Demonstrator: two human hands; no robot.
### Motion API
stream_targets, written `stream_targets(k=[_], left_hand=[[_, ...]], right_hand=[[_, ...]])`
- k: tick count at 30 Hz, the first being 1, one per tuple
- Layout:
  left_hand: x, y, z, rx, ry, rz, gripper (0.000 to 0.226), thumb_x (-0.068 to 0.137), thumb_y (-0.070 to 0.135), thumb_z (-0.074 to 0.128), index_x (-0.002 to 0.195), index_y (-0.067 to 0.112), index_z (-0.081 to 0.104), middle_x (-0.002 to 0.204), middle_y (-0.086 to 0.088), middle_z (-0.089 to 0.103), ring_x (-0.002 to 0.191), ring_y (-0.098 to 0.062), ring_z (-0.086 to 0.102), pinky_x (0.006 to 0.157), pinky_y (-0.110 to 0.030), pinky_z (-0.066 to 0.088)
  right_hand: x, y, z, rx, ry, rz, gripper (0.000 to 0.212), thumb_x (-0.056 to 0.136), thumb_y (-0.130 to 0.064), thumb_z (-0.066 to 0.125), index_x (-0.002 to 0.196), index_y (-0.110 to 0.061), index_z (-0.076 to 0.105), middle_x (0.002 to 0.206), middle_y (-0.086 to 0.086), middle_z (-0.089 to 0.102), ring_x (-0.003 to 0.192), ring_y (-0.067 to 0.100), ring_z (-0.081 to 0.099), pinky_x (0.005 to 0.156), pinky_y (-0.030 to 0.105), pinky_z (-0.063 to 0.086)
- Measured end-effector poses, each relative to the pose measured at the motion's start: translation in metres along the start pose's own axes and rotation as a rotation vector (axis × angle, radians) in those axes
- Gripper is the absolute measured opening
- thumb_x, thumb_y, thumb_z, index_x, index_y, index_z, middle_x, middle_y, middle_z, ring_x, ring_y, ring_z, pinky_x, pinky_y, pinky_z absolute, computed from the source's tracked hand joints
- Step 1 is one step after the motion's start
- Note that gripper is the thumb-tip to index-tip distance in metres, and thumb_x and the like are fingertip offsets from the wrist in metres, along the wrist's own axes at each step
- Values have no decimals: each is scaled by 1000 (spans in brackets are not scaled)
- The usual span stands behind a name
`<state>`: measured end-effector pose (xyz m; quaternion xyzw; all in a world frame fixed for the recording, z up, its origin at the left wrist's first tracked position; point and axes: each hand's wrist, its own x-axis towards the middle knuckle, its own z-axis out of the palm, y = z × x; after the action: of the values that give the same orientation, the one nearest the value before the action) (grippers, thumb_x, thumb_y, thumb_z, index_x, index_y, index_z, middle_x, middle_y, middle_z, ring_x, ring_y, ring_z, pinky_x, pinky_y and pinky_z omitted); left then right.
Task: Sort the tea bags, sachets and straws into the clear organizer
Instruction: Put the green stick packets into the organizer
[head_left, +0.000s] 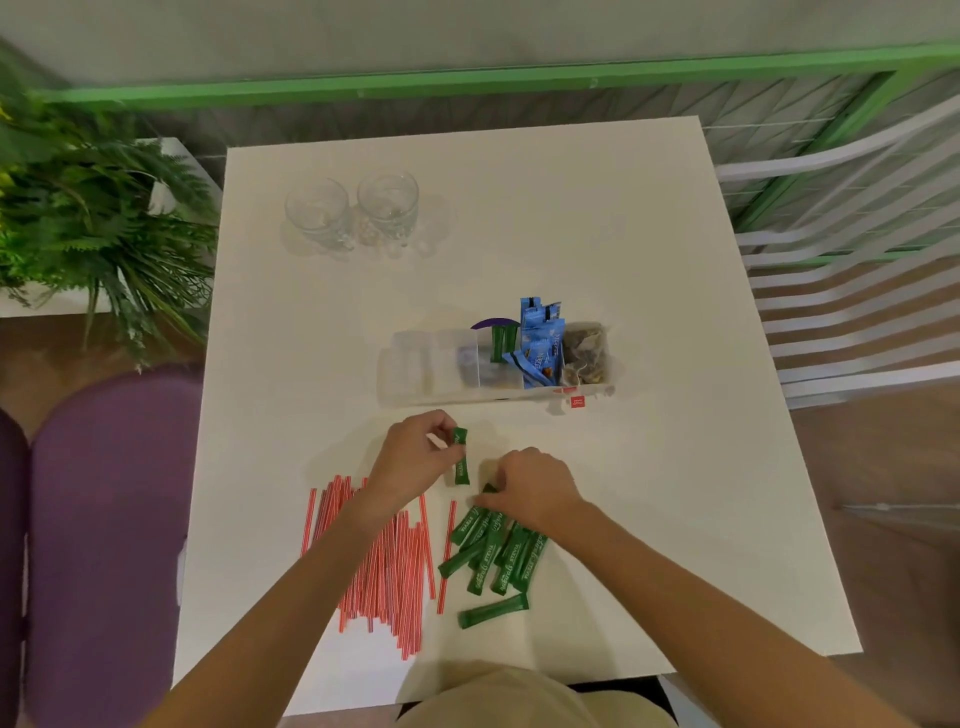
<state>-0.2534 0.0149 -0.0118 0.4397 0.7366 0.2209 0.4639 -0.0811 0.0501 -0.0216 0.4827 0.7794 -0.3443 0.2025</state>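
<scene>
On the white table (623, 249), the left hand (415, 454) pinches one green sachet (461, 474) just short of the clear organizer (415, 364) (already partly filled); the right hand (535, 488) pinches into the sachet pile (501, 558) beside the red straws (384, 566)

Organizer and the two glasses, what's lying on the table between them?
Nothing: the head view shows only bare white table between the organizer and the glasses.
</scene>
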Motion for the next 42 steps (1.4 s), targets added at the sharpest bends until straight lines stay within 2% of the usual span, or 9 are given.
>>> stream_targets(k=[3, 7, 15, 18, 21, 27, 33, 37, 42], left_hand=[[5, 16, -10, -62, 2, 28, 9, 80, 10, 72, 83, 14, 64, 86, 1, 68, 56, -17, 69, 55, -20, 47], [16, 32, -18, -97, 12, 75, 10, 81, 8, 72, 86, 14, 65, 88, -2, 69, 57, -19, 70, 53, -15, 46], [46, 61, -29, -146, 77, 165, 6, 86, 13, 70, 93, 11, 71, 81, -7, 72, 61, -18, 71, 53, -17, 49], [63, 73, -35, -86, 108, 217, 3, 87, 16, 70, 86, 16, 73, 74, -3, 73, 64, -14, 71, 57, -20, 49], [81, 83, -42, -31, 138, 258, 5, 84, 17, 73, 85, 21, 76, 72, 7, 72, 62, -10, 69, 58, -14, 47], [104, 92, -49, 149, 119, 310, 4, 79, 20, 76, 82, 22, 77, 76, 12, 72, 64, -8, 67, 72, -29, 55], [113, 93, -44, 334, 118, 281, 6, 77, 29, 77, 80, 28, 72, 77, 13, 69, 70, -10, 61, 69, -31, 51], [114, 89, -43, 351, 105, 269, 6, 78, 30, 76, 81, 29, 71, 79, 13, 69, 70, -10, 61, 68, -31, 52], [109, 81, -43, 307, 151, 272, 10, 79, 29, 75, 89, 28, 71, 87, 13, 70, 69, -10, 62, 69, -30, 51]], right_hand=[[8, -7, 6, -38, 9, 14, 34, 83, -44, 68, 96, -13, 66, 96, 8, 67, 87, 26, 65, 67, 30, 46], [14, -1, 8, 152, -27, -5, 20, 83, -25, 71, 95, -10, 73, 96, 10, 70, 88, 26, 65, 75, 32, 53], [6, 10, -31, 290, -6, -216, 7, 82, -16, 73, 81, -10, 70, 80, 2, 67, 73, 15, 60, 71, 29, 51], [1, 11, -59, 269, 40, -279, 1, 83, -9, 70, 83, -8, 69, 85, 5, 70, 77, 17, 63, 74, 29, 53], [-5, 11, -94, 273, 107, -315, 3, 85, -9, 70, 85, -11, 70, 85, 1, 71, 78, 12, 65, 74, 20, 52], [-4, 11, -166, 422, 318, -283, 4, 80, -6, 72, 80, -10, 72, 72, -3, 68, 63, 3, 59, 63, 11, 45], [24, 6, -204, 284, 423, -304, 4, 82, -8, 71, 83, -11, 73, 79, 3, 71, 72, 12, 64, 67, 15, 49], [50, 1, -197, 152, 378, -294, 5, 82, -8, 69, 83, -11, 73, 82, 5, 72, 76, 17, 66, 75, 32, 56], [68, -10, -181, -35, 262, -264, 12, 84, -8, 63, 87, -12, 74, 88, 8, 69, 78, 22, 64, 74, 35, 56]])
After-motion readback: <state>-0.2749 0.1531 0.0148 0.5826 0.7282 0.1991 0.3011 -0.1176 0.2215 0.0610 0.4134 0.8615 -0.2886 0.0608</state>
